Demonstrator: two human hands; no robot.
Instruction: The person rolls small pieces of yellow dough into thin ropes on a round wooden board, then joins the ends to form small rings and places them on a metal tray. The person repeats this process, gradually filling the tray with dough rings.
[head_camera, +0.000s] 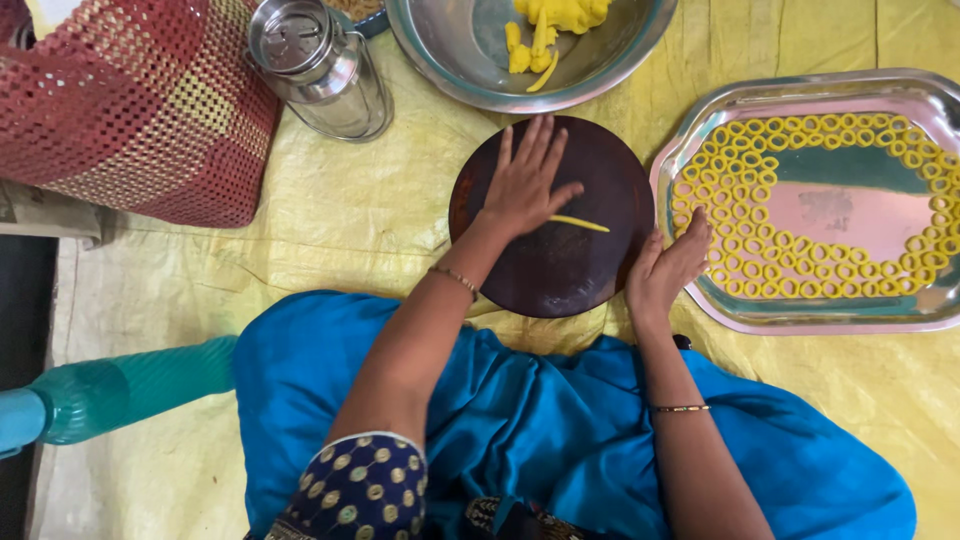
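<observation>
My left hand (525, 180) lies flat, fingers spread, on a round dark wooden board (560, 265), its palm over one end of a thin yellow dough strand (585, 223). My right hand (668, 268) rests at the board's right edge, fingertips touching the rim of a steel tray (800, 90) and the yellow dough rings (780, 245) laid in rows inside it. Whether the right fingers pinch a ring is hidden. A steel bowl (470, 70) above the board holds lumps of yellow dough (545, 25).
A steel lidded canister (320, 65) stands left of the bowl. A red and yellow woven basket (130, 100) sits at upper left. A yellow plastic sheet (330, 215) covers the floor. A teal plastic leg (110, 390) lies at lower left. My blue garment (530, 420) fills the foreground.
</observation>
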